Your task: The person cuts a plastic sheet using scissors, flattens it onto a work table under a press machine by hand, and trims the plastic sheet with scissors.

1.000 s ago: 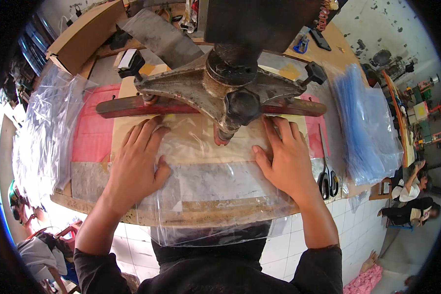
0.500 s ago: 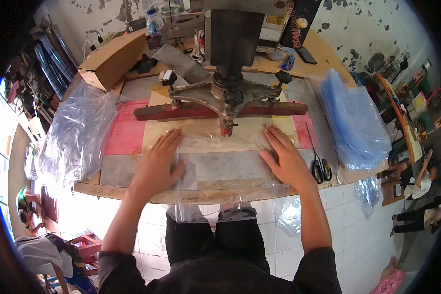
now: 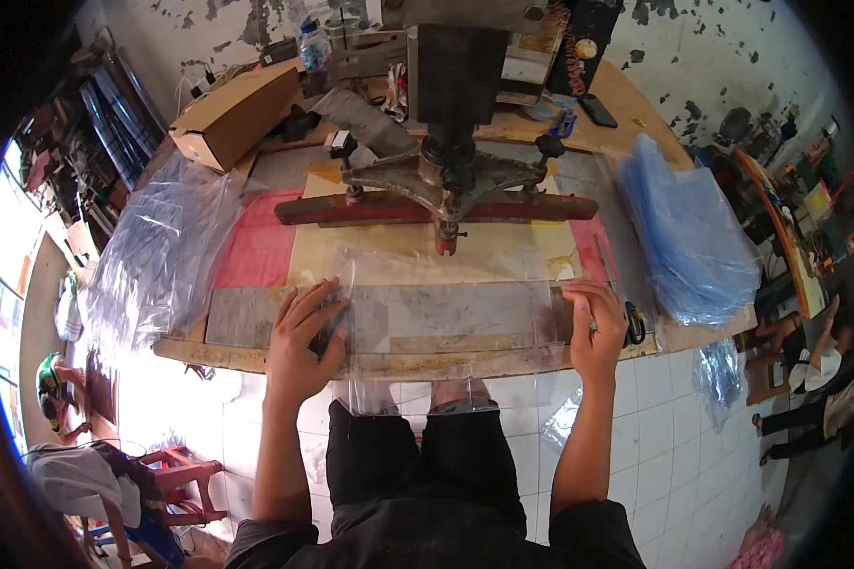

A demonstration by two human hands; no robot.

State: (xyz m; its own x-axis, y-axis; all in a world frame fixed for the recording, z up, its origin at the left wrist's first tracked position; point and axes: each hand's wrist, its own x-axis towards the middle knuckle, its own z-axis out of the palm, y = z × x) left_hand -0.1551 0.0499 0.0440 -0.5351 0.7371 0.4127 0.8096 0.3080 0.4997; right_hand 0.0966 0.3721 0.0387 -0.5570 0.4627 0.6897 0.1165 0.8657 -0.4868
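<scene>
A clear plastic sheet (image 3: 446, 318) lies across the table's front part, its near end hanging over the edge above my legs. My left hand (image 3: 304, 341) rests at the sheet's left edge with fingers apart. By the right edge is my right hand (image 3: 598, 327), its fingers loosely bent and thumb apart, with nothing visible in it. Black-handled scissors (image 3: 635, 324) lie just beyond that hand, partly hidden by it. Ahead of both hands stands a press with a long red bar (image 3: 389, 213) over a cream sheet (image 3: 380, 270) and a pink sheet (image 3: 256, 247).
Clear plastic bags (image 3: 161, 256) are heaped at left, and a stack of bluish plastic sheets (image 3: 693, 237) lies at right. A cardboard box (image 3: 232, 119), a bottle (image 3: 313, 47) and a phone (image 3: 598, 111) are farther back. Other people sit on the floor at both sides.
Both hands have drawn back toward me from the cream sheet. The right hand's fingers have curled, and it now covers part of the scissors. The plastic sheet stays roughly in place.
</scene>
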